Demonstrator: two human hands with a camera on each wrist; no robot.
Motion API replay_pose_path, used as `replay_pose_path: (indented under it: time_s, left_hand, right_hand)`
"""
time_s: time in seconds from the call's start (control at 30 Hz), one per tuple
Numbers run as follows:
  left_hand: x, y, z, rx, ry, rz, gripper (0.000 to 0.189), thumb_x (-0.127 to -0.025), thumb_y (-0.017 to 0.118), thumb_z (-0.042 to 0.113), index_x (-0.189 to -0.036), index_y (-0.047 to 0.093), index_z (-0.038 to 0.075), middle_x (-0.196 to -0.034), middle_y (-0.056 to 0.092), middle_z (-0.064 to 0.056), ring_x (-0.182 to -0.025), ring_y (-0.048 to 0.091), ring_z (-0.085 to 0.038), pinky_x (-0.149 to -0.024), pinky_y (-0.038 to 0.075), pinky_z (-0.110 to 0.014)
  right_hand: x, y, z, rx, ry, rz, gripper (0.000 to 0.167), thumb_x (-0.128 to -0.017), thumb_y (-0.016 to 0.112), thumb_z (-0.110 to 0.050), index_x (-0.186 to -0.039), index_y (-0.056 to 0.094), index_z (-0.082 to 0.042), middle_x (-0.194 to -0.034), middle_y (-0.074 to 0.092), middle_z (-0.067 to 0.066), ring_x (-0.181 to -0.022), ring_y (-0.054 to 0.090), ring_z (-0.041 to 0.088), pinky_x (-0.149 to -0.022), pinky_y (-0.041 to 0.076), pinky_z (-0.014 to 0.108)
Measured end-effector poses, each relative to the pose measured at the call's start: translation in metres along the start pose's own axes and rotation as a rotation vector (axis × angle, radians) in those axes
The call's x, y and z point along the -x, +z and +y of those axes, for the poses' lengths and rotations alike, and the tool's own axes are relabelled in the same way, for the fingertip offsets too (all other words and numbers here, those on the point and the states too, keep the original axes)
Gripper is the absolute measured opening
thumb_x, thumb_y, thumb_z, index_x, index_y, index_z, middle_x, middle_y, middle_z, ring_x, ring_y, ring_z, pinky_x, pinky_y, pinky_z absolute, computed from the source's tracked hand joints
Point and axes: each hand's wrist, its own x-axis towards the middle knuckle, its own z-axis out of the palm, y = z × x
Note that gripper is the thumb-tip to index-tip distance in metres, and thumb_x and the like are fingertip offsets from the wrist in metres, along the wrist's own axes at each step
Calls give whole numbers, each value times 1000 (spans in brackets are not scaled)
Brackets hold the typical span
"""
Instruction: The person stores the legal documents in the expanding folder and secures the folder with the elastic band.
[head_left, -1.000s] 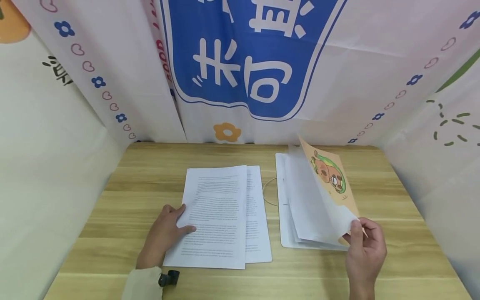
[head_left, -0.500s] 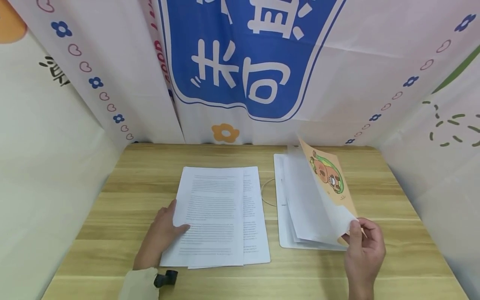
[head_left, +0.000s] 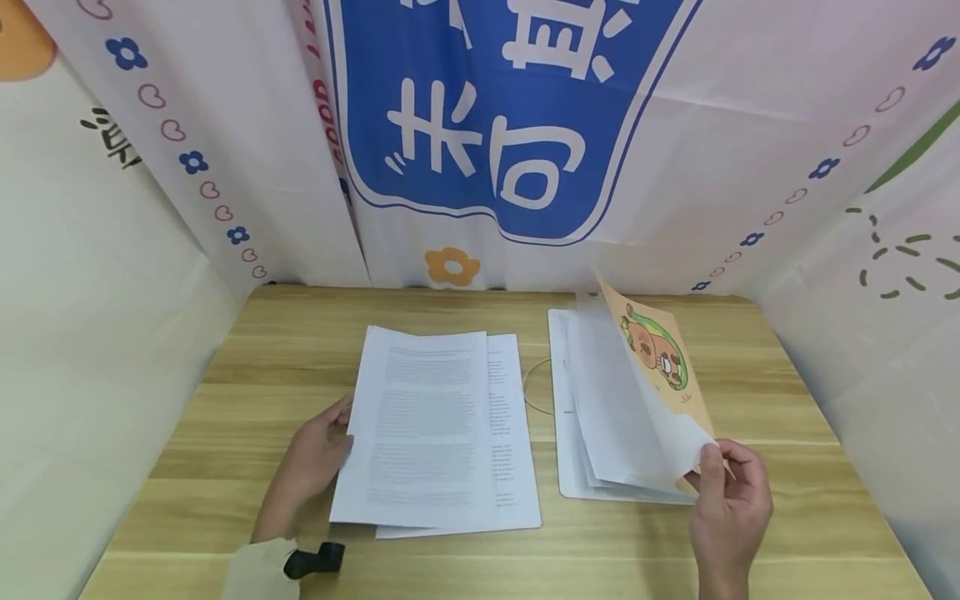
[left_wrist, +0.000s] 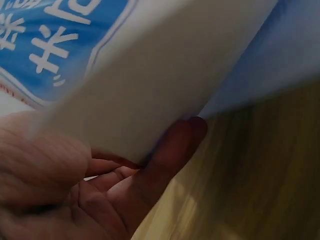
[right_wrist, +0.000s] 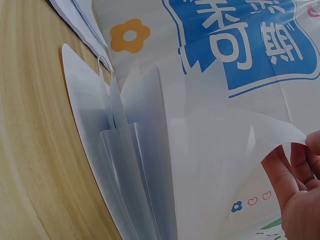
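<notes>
My left hand (head_left: 318,458) pinches the left edge of printed paper (head_left: 423,417) between thumb and fingers. That edge is raised and slightly bowed; in the left wrist view the paper (left_wrist: 145,85) stands up from the thumb and fingers. Beneath it, more printed sheets (head_left: 513,450) lie on the table, showing along the right side and bottom. To the right is a document folder, its orange cover (head_left: 663,350) bearing a cartoon animal. My right hand (head_left: 731,504) pinches the lower corner of this cover and a clear plastic sleeve (head_left: 641,425), keeping them raised. Inner pockets (right_wrist: 125,175) show in the right wrist view.
The wood-grain table (head_left: 450,571) backs onto a printed cloth (head_left: 660,192), with pale cloth on both sides. A thin elastic loop (head_left: 536,387) sticks out from the folder's left edge toward the papers. A black strap (head_left: 315,561) is at the left sleeve.
The upper paper first shifted a little left over the sheets below, then its left edge rose as my left hand drew left and gripped it. My right hand keeps holding the folder cover.
</notes>
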Motion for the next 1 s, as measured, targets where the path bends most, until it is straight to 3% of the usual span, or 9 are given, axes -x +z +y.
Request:
replay_pose_path:
  time_s: [0.07,0.17,0.3,0.4,0.77,1.0]
  left_hand:
    - [-1,-1,1,82,23,11,59,-98,56,-4,-155,39,-5,-126,60,-24,-128,50,-42,-105,38,-60]
    - [-1,-2,3,209,29,18,58,-98,57,-4,-155,42,-2,-124,61,-25,-139,39,-45,-111,29,-65]
    - [-2,-1,5,318,11,31,59,-99,58,-4,-155,44,4,-125,61,-23,-128,48,-38,-98,47,-42]
    - [-4,3,7,408,0,22,59,-99,57,-5,-156,44,7,-127,60,-23,-117,53,-32,-83,53,-29]
    - [-17,27,20,593,28,-18,60,-100,54,-8,-157,42,9,-128,56,-23,-107,59,-24,-79,56,-30]
    - [-23,49,36,637,-3,-31,59,-101,55,-7,-155,46,13,-127,56,-21,-115,54,-31,-79,54,-27]
  right_hand:
    - [0,0,0,0,-4,0,9,-100,60,4,-102,58,13,-97,64,10,-85,72,12,-70,58,26]
    - [0,0,0,6,-2,4,12,-100,61,4,-103,57,15,-97,64,10,-86,72,12,-69,58,25]
    - [-1,0,-1,12,5,7,14,-101,61,2,-103,57,15,-98,62,11,-86,72,12,-70,58,25]
    - [-1,0,-1,6,1,4,10,-101,61,3,-103,58,13,-99,62,11,-86,72,12,-70,58,25]
    - [-1,3,0,37,11,-14,13,-101,61,2,-103,57,14,-98,62,9,-84,71,10,-69,58,24]
    - [2,4,0,50,19,-11,7,-101,62,0,-101,61,7,-98,60,10,-85,72,9,-68,58,24]
